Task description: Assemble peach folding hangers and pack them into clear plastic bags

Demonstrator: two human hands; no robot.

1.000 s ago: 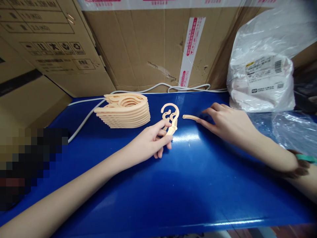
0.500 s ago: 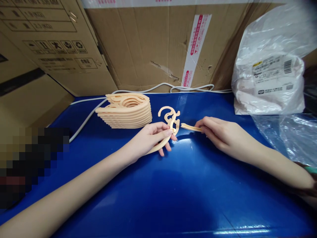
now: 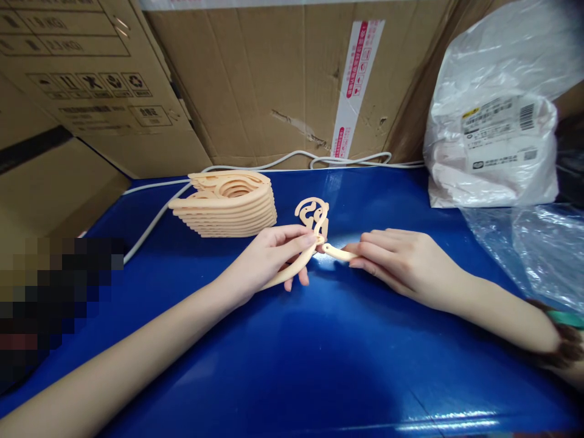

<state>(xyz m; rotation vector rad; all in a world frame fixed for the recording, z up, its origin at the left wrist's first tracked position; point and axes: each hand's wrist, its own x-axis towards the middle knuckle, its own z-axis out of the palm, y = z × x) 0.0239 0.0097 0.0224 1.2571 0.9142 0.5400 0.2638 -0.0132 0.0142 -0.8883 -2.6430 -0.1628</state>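
Pinching a hooked piece (image 3: 322, 214) in my left hand (image 3: 276, 254), I had thumb and index finger closed on its joint, just right of the hanger stack (image 3: 228, 210) and a bit nearer me than it. Hook pointed away from me, to the stack's right; the piece's arm ran back under my palm, on the stack's near side. Other fingers curled loosely beneath. My right hand (image 3: 401, 260), farther right of the stack, was closed too: fingertips held a short curved piece (image 3: 340, 253) by one end, holed end poking out toward the stack. That holed end sat right by the joint in my left hand; couldn't tell if the two touched. Flat cutout pieces (image 3: 325, 227) lay right of the stack, partly covered by the hook. Stack itself was layered cream pieces, all alike, on the blue table (image 3: 296, 359). White cable (image 3: 148, 230) ran behind the stack and came forward past its left side. Cardboard box (image 3: 255, 79) stood behind the stack, printed box (image 3: 104, 97) behind it to the left. White plastic bag (image 3: 495, 161), labelled, stood far right of the stack; clear plastic sheet (image 3: 547, 255) lay crumpled far right too, nearer me than the bag. Fuzzy brown band (image 3: 556, 337) circled my right wrist, well right of the stack
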